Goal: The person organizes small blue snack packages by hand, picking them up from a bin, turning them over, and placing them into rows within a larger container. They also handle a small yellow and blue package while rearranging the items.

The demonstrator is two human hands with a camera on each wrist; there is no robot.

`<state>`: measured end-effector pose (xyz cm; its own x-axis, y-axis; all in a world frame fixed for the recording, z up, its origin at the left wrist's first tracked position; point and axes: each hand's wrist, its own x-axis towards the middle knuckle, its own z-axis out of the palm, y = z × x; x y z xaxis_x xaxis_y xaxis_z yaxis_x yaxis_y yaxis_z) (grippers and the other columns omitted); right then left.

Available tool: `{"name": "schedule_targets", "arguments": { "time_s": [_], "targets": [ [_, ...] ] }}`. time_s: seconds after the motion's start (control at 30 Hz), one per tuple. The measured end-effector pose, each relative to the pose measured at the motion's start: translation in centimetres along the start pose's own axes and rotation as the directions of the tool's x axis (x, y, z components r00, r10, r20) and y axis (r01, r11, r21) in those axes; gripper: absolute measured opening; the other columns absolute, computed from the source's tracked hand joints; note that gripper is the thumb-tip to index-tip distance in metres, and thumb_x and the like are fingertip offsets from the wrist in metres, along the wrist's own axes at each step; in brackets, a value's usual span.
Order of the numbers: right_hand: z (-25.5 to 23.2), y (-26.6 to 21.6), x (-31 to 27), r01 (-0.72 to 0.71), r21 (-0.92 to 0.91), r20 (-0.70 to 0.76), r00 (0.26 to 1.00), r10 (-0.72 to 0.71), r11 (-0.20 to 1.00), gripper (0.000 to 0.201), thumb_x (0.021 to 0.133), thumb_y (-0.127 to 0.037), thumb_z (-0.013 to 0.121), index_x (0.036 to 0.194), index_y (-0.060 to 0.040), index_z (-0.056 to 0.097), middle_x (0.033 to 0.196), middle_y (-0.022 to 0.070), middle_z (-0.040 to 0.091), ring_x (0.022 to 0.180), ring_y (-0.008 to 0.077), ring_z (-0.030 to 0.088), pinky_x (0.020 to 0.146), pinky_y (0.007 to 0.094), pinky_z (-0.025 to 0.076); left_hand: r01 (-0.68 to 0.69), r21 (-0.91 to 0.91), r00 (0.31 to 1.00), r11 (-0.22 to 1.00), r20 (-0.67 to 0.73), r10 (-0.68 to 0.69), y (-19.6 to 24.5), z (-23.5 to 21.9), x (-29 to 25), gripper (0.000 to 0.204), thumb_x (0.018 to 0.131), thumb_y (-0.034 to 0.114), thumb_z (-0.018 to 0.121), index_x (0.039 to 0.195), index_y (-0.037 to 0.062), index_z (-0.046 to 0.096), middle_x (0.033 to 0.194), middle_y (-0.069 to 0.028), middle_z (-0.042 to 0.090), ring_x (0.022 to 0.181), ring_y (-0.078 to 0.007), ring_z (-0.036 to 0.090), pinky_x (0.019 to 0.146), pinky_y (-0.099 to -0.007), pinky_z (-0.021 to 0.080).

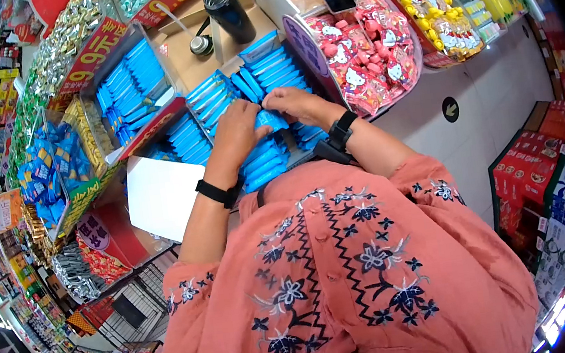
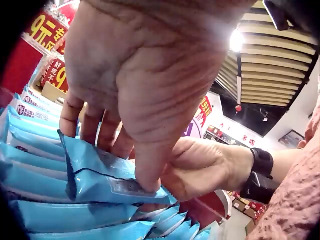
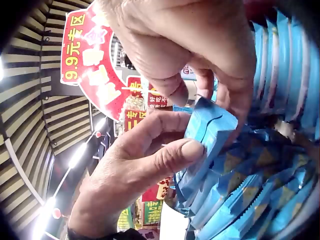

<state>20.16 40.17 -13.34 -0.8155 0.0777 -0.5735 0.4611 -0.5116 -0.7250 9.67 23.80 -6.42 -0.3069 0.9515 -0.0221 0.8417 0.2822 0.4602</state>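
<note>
Head view: left hand (image 1: pixel 238 129) and right hand (image 1: pixel 293 104) meet at a small, shiny, sky-blue plastic packet (image 1: pixel 270 119), above close-set rows of matching blue packets (image 1: pixel 263 165). Alongside: a bin with a rounded purple-and-white front (image 1: pixel 305 45), containing pink cartoon-printed packets (image 1: pixel 360 89); a brown cardboard tray (image 1: pixel 176 55), containing a black cylindrical bottle (image 1: pixel 229 15).

Left wrist view: left hand pinches the packet narrowly, thumb on its face. Judged risk: excess thumb pressure could crush the contents.

Right wrist view: right fingers curl behind the packet's end; thumb contact uncertain. Slick film plus a loosened pinch could drop it among the lookalikes.
</note>
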Motion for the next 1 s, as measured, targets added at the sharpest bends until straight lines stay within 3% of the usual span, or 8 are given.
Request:
{"name": "schedule_targets", "arguments": {
  "time_s": [0.17,0.3,0.37,0.43,0.57,0.63,0.8,1.0],
  "targets": [
    [-1.2,-0.4,0.2,-0.001,0.043,0.100,0.995,-0.004,0.999,0.032,0.090,-0.019,0.064,0.117,-0.0043,0.055,0.102,0.0060,0.055,0.079,0.0180,0.062,0.065,0.0321,0.061,0.024,-0.113,0.997,0.993,-0.069,-0.032,0.7,-1.0,0.1,0.051,0.074,0.023,0.080,0.116,0.0037,0.058,0.107,-0.0153,0.059,0.100,-0.0355,0.059,0.084,-0.0429,0.048],
    [-1.9,-3.5,-0.9,0.052,0.204,-0.076,0.996,-0.037,0.978,0.022,0.095,-0.017,0.062,0.113,-0.0063,0.059,0.102,0.0066,0.061,0.079,0.0170,0.064,0.064,0.0317,0.059,-0.049,-0.010,0.994,0.999,-0.099,0.048,0.9,-2.5,1.2,0.044,0.078,0.016,0.076,0.116,0.0058,0.057,0.111,-0.0154,0.058,0.100,-0.0369,0.059,0.083,-0.0422,0.049],
    [-2.8,-3.4,0.2,0.065,0.271,-0.046,0.997,-0.054,0.960,0.020,0.096,-0.021,0.060,0.109,-0.0062,0.061,0.098,0.0074,0.064,0.079,0.0187,0.066,0.065,0.0326,0.058,-0.037,0.048,0.993,0.998,-0.107,0.042,0.4,-2.4,2.4,0.040,0.080,0.012,0.074,0.116,0.0071,0.058,0.113,-0.0153,0.058,0.101,-0.0377,0.059,0.084,-0.0421,0.049],
    [-3.1,-3.4,0.4,0.096,0.353,-0.027,0.995,-0.092,0.931,0.021,0.097,-0.024,0.060,0.107,-0.0062,0.062,0.097,0.0093,0.066,0.081,0.0202,0.067,0.067,0.0346,0.059,-0.038,0.054,0.989,0.998,-0.142,0.046,-0.8,-1.5,3.7,0.036,0.083,0.008,0.069,0.118,0.0086,0.058,0.111,-0.0172,0.061,0.100,-0.0383,0.060,0.082,-0.0437,0.050],
    [-3.0,-3.8,-0.2,0.137,0.545,-0.161,0.985,-0.057,0.827,0.034,0.101,-0.035,0.054,0.110,-0.0021,0.055,0.100,0.0181,0.067,0.086,0.0266,0.069,0.075,0.0413,0.059,-0.046,0.032,0.964,0.998,-0.260,0.053,-3.0,-0.3,7.3,0.029,0.087,0.011,0.066,0.115,0.0072,0.056,0.105,-0.0208,0.064,0.098,-0.0397,0.061,0.078,-0.0475,0.050],
    [-3.3,-3.1,-0.2,0.146,0.497,-0.165,0.984,-0.072,0.855,0.038,0.102,-0.038,0.051,0.110,-0.0007,0.051,0.099,0.0194,0.066,0.087,0.0287,0.069,0.075,0.0419,0.059,0.034,-0.002,0.975,0.999,-0.219,-0.034,-3.0,-0.8,9.2,0.027,0.086,0.011,0.065,0.111,0.0064,0.055,0.100,-0.0205,0.064,0.094,-0.0407,0.061,0.076,-0.0496,0.049],
    [-4.0,-2.3,0.1,0.148,0.401,-0.154,0.984,-0.093,0.904,0.037,0.102,-0.038,0.051,0.110,-0.0016,0.051,0.096,0.0170,0.064,0.086,0.0283,0.068,0.072,0.0413,0.060,-0.017,-0.039,0.962,0.999,-0.273,0.006,-3.8,1.4,11.9,0.023,0.086,0.010,0.067,0.105,0.0063,0.054,0.098,-0.0201,0.055,0.090,-0.0448,0.058,0.074,-0.0510,0.048],
    [-3.8,-2.1,0.5,0.149,0.349,-0.158,0.982,-0.098,0.925,0.034,0.102,-0.038,0.051,0.109,-0.0045,0.053,0.095,0.0141,0.063,0.084,0.0260,0.068,0.070,0.0386,0.060,0.030,0.098,0.961,0.995,-0.277,-0.002,-4.3,2.6,12.9,0.028,0.080,0.014,0.073,0.102,0.0087,0.057,0.100,-0.0162,0.056,0.096,-0.0383,0.057,0.079,-0.0478,0.047]
  ]
}}
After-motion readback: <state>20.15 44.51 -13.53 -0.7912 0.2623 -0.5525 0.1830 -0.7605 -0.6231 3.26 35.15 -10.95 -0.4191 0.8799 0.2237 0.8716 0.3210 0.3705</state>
